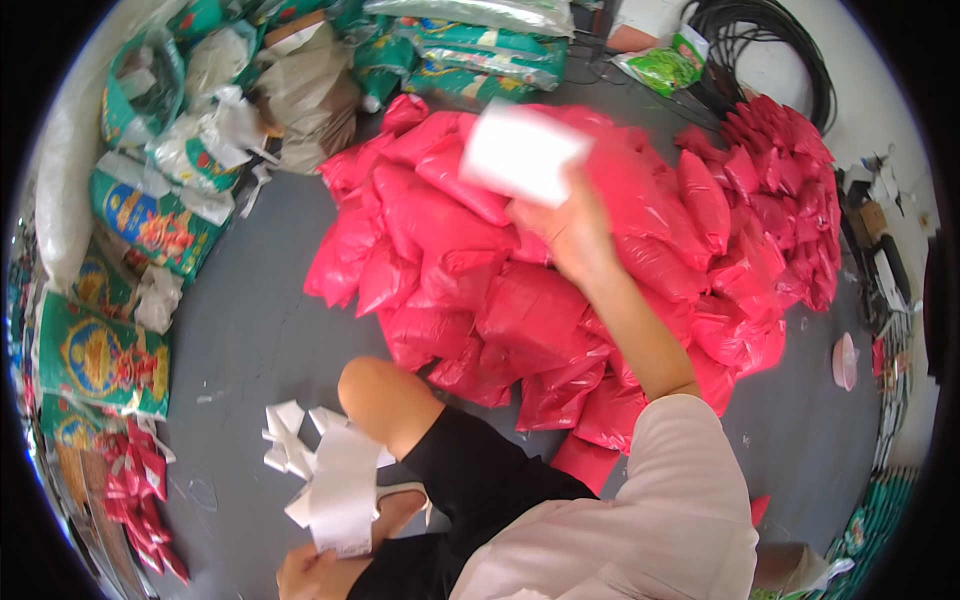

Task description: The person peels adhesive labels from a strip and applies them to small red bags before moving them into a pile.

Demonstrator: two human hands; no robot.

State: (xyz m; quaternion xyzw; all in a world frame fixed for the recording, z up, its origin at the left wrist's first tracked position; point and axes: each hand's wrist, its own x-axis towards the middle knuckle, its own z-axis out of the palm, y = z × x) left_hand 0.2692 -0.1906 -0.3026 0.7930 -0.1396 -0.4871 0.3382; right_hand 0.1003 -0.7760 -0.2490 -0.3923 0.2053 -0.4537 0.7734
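My right hand (562, 225) grips a white paper sheet (521, 150), blurred by motion, above a large heap of pink plastic mailing bags (532, 315). Down at the lower left, my left hand (306, 571) pinches the end of a long white paper strip (345, 480) that bears printing. More of the white strip lies in loose folds (286, 442) on the grey floor beside my bent knee (382, 397). The bags look filled and are piled on each other.
Green printed sacks (105, 352) line the left side, with pink bags (139, 495) below them. Behind the heap are stacked green packs (480, 60) and a coil of black cable (787, 52). A small pink basin (844, 361) stands at the right.
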